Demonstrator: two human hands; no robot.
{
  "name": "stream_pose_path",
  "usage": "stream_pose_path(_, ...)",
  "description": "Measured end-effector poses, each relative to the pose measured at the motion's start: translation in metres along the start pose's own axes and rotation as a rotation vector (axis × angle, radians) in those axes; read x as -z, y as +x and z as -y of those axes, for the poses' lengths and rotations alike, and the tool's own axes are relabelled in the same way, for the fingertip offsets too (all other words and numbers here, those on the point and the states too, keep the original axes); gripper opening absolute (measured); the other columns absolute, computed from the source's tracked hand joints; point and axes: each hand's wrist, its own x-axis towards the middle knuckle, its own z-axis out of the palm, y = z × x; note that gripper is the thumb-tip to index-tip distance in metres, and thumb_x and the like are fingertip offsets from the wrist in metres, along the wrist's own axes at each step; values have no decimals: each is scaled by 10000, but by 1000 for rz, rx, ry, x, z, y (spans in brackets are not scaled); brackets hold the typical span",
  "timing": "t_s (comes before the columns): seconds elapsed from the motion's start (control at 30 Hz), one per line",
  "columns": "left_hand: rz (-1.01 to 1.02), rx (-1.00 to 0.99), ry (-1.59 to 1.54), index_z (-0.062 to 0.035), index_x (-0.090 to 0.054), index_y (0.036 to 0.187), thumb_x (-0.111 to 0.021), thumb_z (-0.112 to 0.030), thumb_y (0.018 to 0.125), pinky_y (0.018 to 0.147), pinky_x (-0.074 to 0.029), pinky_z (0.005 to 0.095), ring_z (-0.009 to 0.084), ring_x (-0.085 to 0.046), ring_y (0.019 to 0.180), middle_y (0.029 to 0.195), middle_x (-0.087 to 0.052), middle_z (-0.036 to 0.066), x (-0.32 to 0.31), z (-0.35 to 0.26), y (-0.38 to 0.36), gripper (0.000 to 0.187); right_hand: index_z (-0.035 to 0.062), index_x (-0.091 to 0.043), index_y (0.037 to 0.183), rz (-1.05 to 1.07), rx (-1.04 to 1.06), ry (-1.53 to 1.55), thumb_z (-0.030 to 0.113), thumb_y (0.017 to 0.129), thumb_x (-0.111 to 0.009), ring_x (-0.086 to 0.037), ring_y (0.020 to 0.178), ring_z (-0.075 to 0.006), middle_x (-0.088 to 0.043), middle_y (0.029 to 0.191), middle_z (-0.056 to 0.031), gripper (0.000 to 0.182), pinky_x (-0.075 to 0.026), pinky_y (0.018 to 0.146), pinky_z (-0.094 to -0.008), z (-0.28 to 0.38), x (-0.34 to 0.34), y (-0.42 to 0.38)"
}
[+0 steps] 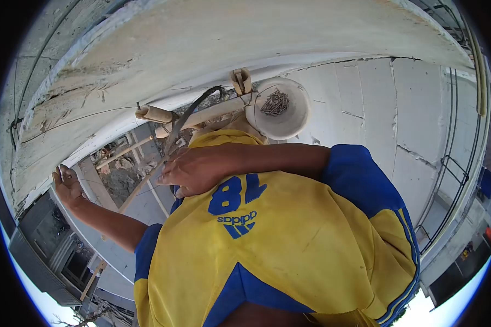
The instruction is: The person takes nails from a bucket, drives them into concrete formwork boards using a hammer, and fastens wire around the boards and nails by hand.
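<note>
So there's a thin dark strand [126,182], maybe wire or string, running across the gap between the two hands, though it's too fine to make out where either end goes. The right hand [195,168] is at its right end, in front of the yellow and blue shirt [289,223] with the 18 on it, fingers bent; can't tell if that grip is actually closed on the strand. The left hand [68,186] is out at the far left, grip open, fingers apart and a bit bent, right by the lower edge of the big curved off-white panel [202,43]. Just past the right hand there's a dark curved strip [190,113] leaning over a pale round pole [215,113], with a short tan tube-like piece [157,114] near its left end and another upright tan hollow piece [241,81] above it. At the pole's right end sits a round whitish bucket [301,111] with a pile of rusty-looking nails [275,102] in it. Pale block wall [376,103] beside that, and dark metal rods [451,163] run down further right.
</note>
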Motion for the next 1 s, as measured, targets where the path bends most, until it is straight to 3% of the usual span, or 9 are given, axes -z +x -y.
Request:
stream_pose_path(0.2, -5, -111, 443, -2, -628, 1033, -622, -126, 954, 447, -223, 218, 38, -280, 495, 737, -476, -38, -31, -35, -73, 147, -26, -679, 993, -994, -785, 651, 207, 966, -520, -655, 868, -169, -693, 877, -76, 283, -485, 768, -299, -89, 16, -234)
stream_pose_path(0.3, -402, -338, 974, -37, -677, 1162, -590, -160, 940, 457, -228, 212, 32, -262, 509, 663, -395, -58, -81, -54, -120, 269, -23, -685, 910, -658, -1343, 68, 277, 903, -581, -652, 715, -175, -698, 790, -86, 318, -483, 598, -347, -80, -5, -289)
stream_pose_path(0.4, 11, -252, 221, 44, -508, 1277, -469, -101, 1003, 512, -278, 209, 37, -297, 546, 690, -356, -47, -79, -96, -122, 312, -7, -674, 1050, -959, -934, 384, 200, 915, -643, -656, 801, -204, -671, 966, -129, 250, -506, 772, -328, 58, 48, -292)
stream_pose_path(0.5, 502, -216, -334, 49, -482, 1206, -406, -50, 999, 603, -318, 245, 92, -313, 609, 719, -346, -26, -98, -104, -108, 241, -51, -651, 1022, -1549, -216, -424, 146, 897, -656, -637, 865, -229, -660, 959, -162, 234, -499, 767, -336, 154, 75, -302)
stream_pose_path(0.57, 678, -230, -699, 57, -428, 1214, -372, -8, 979, 644, -334, 288, 146, -308, 644, 756, -351, -3, -104, -108, -102, 251, -54, -651, 1030, -1815, -284, -1021, 298, 946, -591, -630, 929, -256, -654, 1031, -204, 367, -483, 839, -363, 188, 114, -295)
stream_pose_path(0.67, 768, -416, -677, 91, -328, 1405, -288, -67, 1016, 735, -456, 323, 233, -594, 1029, 1124, -596, 124, -126, -106, -51, 422, -79, -597, 1175, -1538, -842, -1470, 360, 938, -602, -621, 1003, -320, -642, 1113, -238, 499, -451, 923, -404, 197, 195, -302)
stream_pose_path(0.77, 715, -497, -318, 81, -194, 1481, -223, -94, 1037, 960, -542, 340, 295, -360, 1409, 1544, -294, 207, -140, -121, -57, 478, -44, -535, 1309, -1339, -1172, -978, 358, 899, -638, -609, 1053, -390, -629, 1160, -264, 583, -440, 941, -423, 179, 251, -288)
stream_pose_path(0.97, 440, -621, 135, 185, -132, 1426, -227, -11, 1019, 1088, -477, 391, 392, -386, 1366, 1470, -306, 344, -177, -127, -82, 462, -3, -574, 1314, -1106, -1283, -1247, 265, 878, -676, -677, 920, -303, -698, 1058, -228, 521, -493, 856, -399, 136, 312, -344)
stream_pose_path(1.0, 753, -495, -36, 195, -152, 1415, -221, -16, 1020, 1087, -479, 390, 397, -389, 1363, 1458, -322, 347, -165, -128, -65, 453, 2, -578, 1312, -1199, -1145, -1350, 267, 874, -683, -679, 928, -300, -697, 1069, -228, 522, -497, 850, -395, 131, 312, -359)
